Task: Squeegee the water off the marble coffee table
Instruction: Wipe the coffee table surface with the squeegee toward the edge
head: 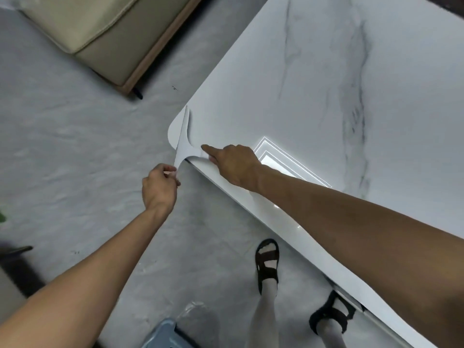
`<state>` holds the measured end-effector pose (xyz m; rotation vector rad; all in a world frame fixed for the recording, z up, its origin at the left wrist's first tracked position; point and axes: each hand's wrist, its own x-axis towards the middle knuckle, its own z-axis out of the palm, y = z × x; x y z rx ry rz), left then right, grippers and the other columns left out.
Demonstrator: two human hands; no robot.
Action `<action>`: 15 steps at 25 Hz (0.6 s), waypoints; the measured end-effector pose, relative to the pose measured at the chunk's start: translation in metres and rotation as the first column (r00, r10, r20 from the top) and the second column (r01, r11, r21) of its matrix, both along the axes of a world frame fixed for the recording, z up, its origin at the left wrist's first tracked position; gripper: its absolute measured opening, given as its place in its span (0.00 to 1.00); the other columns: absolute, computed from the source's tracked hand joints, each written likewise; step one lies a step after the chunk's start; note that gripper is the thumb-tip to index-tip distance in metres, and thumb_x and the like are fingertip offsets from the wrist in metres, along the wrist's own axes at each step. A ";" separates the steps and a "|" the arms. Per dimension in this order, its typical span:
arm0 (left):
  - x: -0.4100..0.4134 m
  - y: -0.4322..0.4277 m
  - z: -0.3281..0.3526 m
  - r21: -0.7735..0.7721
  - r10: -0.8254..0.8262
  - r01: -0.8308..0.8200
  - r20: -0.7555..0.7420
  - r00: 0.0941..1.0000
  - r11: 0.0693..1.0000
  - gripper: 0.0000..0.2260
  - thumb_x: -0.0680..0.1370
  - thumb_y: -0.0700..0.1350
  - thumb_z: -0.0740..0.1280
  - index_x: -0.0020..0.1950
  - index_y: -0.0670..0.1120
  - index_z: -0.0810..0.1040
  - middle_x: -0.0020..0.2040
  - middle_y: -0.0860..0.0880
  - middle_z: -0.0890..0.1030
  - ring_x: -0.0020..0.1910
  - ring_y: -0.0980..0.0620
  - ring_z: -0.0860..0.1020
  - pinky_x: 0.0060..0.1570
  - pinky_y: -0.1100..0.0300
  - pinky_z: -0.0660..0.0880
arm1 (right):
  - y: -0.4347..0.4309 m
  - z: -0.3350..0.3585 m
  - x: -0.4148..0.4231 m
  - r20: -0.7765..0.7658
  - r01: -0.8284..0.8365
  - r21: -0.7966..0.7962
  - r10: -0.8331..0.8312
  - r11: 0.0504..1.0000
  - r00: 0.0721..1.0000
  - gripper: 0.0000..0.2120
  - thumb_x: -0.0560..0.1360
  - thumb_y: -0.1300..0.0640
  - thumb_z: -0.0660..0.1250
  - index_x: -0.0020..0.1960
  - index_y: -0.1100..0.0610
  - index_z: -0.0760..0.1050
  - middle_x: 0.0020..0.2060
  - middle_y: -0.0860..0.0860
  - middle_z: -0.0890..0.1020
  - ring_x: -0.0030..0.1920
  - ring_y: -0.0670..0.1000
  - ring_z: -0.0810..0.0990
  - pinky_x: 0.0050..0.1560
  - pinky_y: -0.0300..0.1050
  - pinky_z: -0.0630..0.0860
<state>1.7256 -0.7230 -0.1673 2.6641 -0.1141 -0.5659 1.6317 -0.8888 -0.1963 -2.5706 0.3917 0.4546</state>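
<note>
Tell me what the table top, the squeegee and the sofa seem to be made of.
Table top: looks like polished marble or marble-look stone, white with grey veins; its gloss shows in a sharp bright reflection.
Squeegee: plain white and matte, probably plastic or silicone; I cannot tell which.
Sofa: beige fabric with piped seams, on a brown, wood-like base.

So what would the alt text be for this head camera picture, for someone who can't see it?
A person's right hand holds the handle of a white squeegee at the rounded corner of a marble coffee table, while the left hand pinches the blade's end just off the edge. A beige sofa stands beyond.
</note>
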 end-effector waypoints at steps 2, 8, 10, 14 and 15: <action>-0.010 -0.002 -0.002 0.042 -0.045 0.045 -0.014 0.999 0.998 0.09 0.80 0.43 0.60 0.53 0.47 0.79 0.38 0.47 0.82 0.45 0.45 0.81 0.41 0.57 0.74 | -0.001 -0.003 -0.027 -0.007 0.073 -0.011 -0.074 0.997 0.997 0.22 0.82 0.52 0.50 0.76 0.43 0.55 0.46 0.57 0.80 0.44 0.61 0.79 0.38 0.47 0.65; -0.080 -0.049 -0.015 0.054 -0.378 0.387 -0.133 0.916 0.920 0.18 0.78 0.37 0.59 0.68 0.45 0.71 0.65 0.44 0.75 0.63 0.46 0.74 0.60 0.57 0.70 | -0.015 0.012 -0.217 -0.103 0.232 0.021 -0.229 0.972 0.968 0.23 0.83 0.50 0.48 0.77 0.40 0.50 0.35 0.47 0.71 0.33 0.54 0.75 0.36 0.47 0.71; -0.115 -0.068 -0.020 0.061 -0.507 0.523 -0.176 0.844 0.850 0.20 0.77 0.36 0.59 0.69 0.43 0.70 0.69 0.44 0.71 0.66 0.45 0.70 0.62 0.56 0.68 | -0.012 0.021 -0.280 -0.150 0.313 0.035 -0.305 0.949 0.940 0.24 0.83 0.50 0.47 0.76 0.37 0.46 0.36 0.45 0.72 0.31 0.52 0.73 0.36 0.47 0.75; -0.200 -0.104 -0.024 0.011 -0.701 0.728 -0.259 0.665 0.686 0.18 0.75 0.35 0.59 0.65 0.42 0.69 0.64 0.45 0.70 0.60 0.46 0.72 0.51 0.59 0.67 | -0.018 0.034 -0.396 -0.208 0.481 0.017 -0.467 0.877 0.859 0.24 0.82 0.46 0.44 0.74 0.31 0.40 0.38 0.45 0.77 0.35 0.53 0.78 0.39 0.49 0.77; -0.222 -0.112 -0.024 0.000 -0.737 0.766 -0.272 0.619 0.643 0.18 0.75 0.35 0.59 0.65 0.42 0.69 0.64 0.45 0.69 0.60 0.46 0.72 0.51 0.59 0.67 | -0.021 0.037 -0.423 -0.216 0.512 -0.005 -0.501 0.859 0.838 0.24 0.82 0.46 0.44 0.74 0.31 0.40 0.40 0.46 0.79 0.36 0.53 0.79 0.40 0.50 0.77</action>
